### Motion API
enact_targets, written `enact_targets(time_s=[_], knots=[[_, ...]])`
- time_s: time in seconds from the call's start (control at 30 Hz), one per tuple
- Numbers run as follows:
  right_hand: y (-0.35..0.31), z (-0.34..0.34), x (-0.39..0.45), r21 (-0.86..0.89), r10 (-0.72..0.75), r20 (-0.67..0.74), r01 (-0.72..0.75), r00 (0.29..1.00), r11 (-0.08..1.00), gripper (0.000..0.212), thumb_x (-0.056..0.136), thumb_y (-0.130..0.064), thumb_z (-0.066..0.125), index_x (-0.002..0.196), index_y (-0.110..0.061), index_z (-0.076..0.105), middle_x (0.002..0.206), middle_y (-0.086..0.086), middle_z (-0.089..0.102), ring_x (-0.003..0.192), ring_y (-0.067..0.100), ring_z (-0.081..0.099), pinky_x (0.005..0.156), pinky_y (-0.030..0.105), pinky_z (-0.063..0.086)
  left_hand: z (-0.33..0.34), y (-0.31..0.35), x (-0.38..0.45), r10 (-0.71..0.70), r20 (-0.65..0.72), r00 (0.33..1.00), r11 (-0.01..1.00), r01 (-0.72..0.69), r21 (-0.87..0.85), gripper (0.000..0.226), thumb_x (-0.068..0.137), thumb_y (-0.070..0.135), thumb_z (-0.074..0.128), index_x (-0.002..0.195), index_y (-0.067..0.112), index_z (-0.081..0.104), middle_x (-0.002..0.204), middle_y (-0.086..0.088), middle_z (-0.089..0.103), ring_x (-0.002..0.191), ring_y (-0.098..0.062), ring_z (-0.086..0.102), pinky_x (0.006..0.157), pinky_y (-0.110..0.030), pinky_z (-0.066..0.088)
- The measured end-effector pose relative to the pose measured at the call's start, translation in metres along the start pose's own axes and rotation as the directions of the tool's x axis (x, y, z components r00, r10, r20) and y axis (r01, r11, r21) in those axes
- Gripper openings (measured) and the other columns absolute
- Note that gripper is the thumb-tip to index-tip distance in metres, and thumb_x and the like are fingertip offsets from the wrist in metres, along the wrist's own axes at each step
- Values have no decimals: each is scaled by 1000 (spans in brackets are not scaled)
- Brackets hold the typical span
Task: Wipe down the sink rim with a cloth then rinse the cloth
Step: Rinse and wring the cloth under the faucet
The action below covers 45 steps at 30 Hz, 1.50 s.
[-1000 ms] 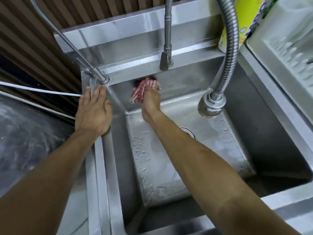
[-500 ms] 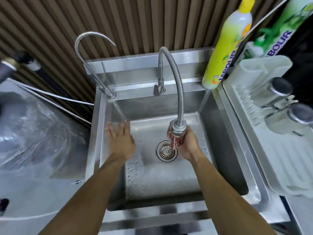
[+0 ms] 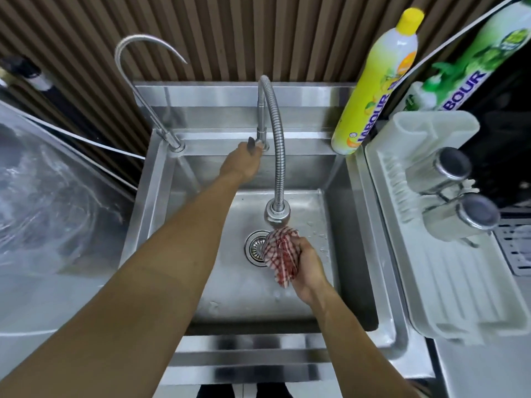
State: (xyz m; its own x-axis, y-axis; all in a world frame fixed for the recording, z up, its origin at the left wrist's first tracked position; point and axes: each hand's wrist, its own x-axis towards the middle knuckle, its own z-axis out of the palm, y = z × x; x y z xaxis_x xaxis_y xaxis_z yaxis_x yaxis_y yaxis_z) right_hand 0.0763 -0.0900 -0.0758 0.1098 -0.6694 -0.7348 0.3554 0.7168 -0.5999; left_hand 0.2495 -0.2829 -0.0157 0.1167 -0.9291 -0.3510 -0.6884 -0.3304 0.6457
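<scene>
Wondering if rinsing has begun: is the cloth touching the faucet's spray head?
Cannot tell. In the head view the cloth, held in the right hand, overlaps the spray head from below, so neither contact nor gap shows.

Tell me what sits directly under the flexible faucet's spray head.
The red checked cloth, bunched in the right hand, sits just below the spray head. Beneath it lies the drain strainer, whose right side the cloth covers.

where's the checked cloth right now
In the head view the red-and-white checked cloth is bunched in the right hand, over the sink basin, just below the flexible faucet's spray head and beside the drain.
</scene>
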Motion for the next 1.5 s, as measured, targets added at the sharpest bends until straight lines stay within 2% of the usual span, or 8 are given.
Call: enact_targets(time_s=[0.13, 0.23, 0.3, 0.4, 0.7, 0.83, 1.17, 1.5], knots=[[-1, -4, 3, 57, 15, -11, -14, 1000, 998, 46, 107, -31, 36, 128, -1, 64, 121, 24, 72, 110, 35, 67, 95, 43, 50, 9, -2, 10, -74, -34, 997, 985, 68, -161, 60, 103, 62, 28, 128, 18, 61, 117, -3, 67, 108, -27, 65, 88, -34, 51], [1, 5, 10, 52, 9, -11, -8, 1000, 999, 49, 104, -32, 40, 127, 1, 67, 129, 31, 66, 114, 46, 62, 98, 50, 47, 4, 2, 8, -195, 42, 980, 883, 194, -427, 53, 109, 50, 30, 129, 12, 61, 99, 1, 68, 62, -10, 68, 49, -17, 50], [1, 9, 12, 38, 12, -3, -12, 1000, 999, 48, 104, -30, 40, 126, 3, 67, 122, 31, 68, 102, 40, 64, 86, 43, 51, 0, 2, 13, -262, 129, 956, 798, 290, -529, 53, 110, 49, 28, 129, 12, 61, 84, 6, 71, 43, -5, 65, 66, -24, 55], [-1, 9, 14, 60, 13, 12, -14, 1000, 998, 47, 105, -29, 38, 120, 2, 70, 105, 23, 70, 82, 28, 65, 69, 36, 50, -5, 1, 16, -307, 268, 913, 651, 407, -641, 52, 109, 52, 28, 123, 17, 64, 77, 8, 78, 55, -11, 73, 103, -38, 46], [4, 21, 19, 72, 47, 40, -50, 998, 996, 53, 103, -50, 51, 130, -6, 67, 123, 16, 74, 116, 30, 70, 108, 46, 51, 56, -52, -58, -132, 488, 863, 864, 342, -371, 64, 97, 68, 41, 136, 21, 58, 120, 1, 69, 97, -20, 66, 109, -51, 44], [-12, 35, 22, -46, 36, -24, -37, 999, 998, 46, 94, -47, 70, 119, -7, 72, 110, 12, 78, 104, 27, 76, 100, 46, 58, 81, -87, -98, -118, 667, 735, 679, 550, -486, 60, 93, 68, 52, 112, 16, 74, 113, -9, 76, 107, -26, 72, 104, -49, 52], [-36, 43, 23, -253, -44, -93, 19, 995, 967, 42, 89, -35, 71, 120, -7, 66, 104, 9, 78, 94, 21, 75, 74, 32, 59, 48, -86, -108, -204, 358, 911, 679, 395, -619, 34, 86, 44, 78, 112, 24, 73, 102, -2, 79, 98, -24, 75, 92, -52, 58], [-40, 36, 25, -331, -59, -99, 23, 993, 943, 37, 86, -18, 83, 120, -12, 69, 103, 4, 80, 97, 21, 76, 93, 42, 61, 37, -79, -100, -206, 287, 936, 654, 349, -671, 24, 94, 32, 71, 114, 18, 72, 103, -3, 79, 100, -24, 75, 84, -38, 60]])
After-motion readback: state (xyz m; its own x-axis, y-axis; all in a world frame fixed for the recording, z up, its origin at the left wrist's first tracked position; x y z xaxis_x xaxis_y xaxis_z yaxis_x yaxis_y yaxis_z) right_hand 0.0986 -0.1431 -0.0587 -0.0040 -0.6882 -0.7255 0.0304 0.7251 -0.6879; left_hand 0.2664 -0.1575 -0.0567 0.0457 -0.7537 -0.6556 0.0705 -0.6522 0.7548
